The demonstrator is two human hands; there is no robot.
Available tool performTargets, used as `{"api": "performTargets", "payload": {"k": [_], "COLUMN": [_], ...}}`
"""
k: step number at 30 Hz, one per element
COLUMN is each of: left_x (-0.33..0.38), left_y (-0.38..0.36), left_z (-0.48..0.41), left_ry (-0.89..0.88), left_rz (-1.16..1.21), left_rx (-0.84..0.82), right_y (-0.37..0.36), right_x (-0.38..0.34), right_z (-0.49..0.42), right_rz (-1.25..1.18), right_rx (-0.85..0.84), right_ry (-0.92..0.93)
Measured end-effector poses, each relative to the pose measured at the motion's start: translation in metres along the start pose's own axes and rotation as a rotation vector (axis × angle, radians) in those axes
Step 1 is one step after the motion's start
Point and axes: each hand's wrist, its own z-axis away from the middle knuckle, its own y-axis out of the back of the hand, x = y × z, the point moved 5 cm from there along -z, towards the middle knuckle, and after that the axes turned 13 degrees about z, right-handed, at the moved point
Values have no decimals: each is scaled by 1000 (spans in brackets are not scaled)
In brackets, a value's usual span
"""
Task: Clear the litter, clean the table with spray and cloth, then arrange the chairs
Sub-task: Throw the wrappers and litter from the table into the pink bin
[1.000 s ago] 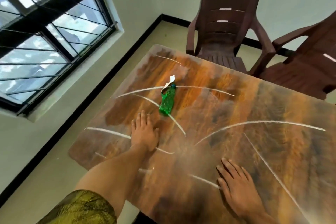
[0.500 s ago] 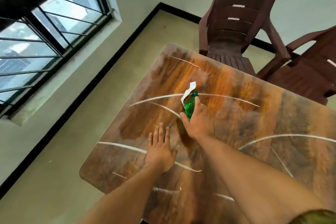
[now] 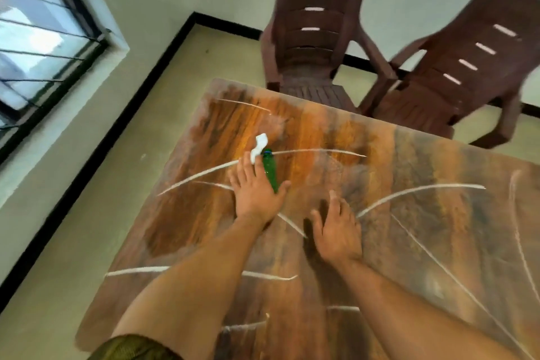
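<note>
A small green plastic bottle point(image 3: 270, 168) lies on the wood-grain table point(image 3: 409, 213), with a white scrap of paper point(image 3: 259, 145) at its neck. My left hand point(image 3: 255, 193) lies flat over the bottle's left side. Its straight fingers reach the paper and its thumb lies across the bottle's lower end. My right hand point(image 3: 336, 231) is just to the right, low over the table, fingers loosely spread and holding nothing. White chalk-like arcs point(image 3: 418, 190) streak the tabletop.
Two brown plastic chairs stand at the table's far edge, one point(image 3: 312, 38) facing it and one point(image 3: 455, 79) angled at the right. A barred window point(image 3: 43, 47) is on the left wall. Bare floor point(image 3: 117, 184) runs along the table's left side.
My right hand has let go of the bottle and drawn back to the right. My left hand has slid forward onto the bottle and paper. The view has shifted left.
</note>
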Motion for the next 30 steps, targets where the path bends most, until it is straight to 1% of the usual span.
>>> {"api": "performTargets", "payload": {"k": [4,5,9,12,14,17,18,21,22,25,27,30], "left_x": [5,10,31,61,98,154,180,250,262,316,329,366], "left_y": [-26,-33,-51,-74,-107,-162,-187,-254,-266,-327,-339,-372], "left_z": [-28,-29,-21,15,55,112,139,206,218,274,289,312], "left_ry": [98,94,-25,-89,-182,-332,-394,-489,-512,-549,-510,-540], "left_rz": [-21,-26,-21,-32,-68,-62,-73,-97,-105,-176,-188,-175], "left_rx": [-50,-58,-98,-181,-227,-317,-345,-414,-414,-457,-477,-492], "right_y": [-8,-9,-11,-8,-6,-11,-14,-24,-28,-36,-36,-34], "right_x": [90,115,179,218,259,308,335,416,432,519,540,591], "right_z": [32,43,80,108,132,154,166,195,199,228,235,244], "right_rz": [74,85,21,-6,-46,-49,-39,-15,-5,-27,-34,-36], "right_rx": [-25,-16,-21,-5,-8,-63,-74,-101,-116,-150,-133,-123], "right_ry": [-134,-175,-321,-371,-407,-402,-401,-365,-342,-331,-340,-363]}}
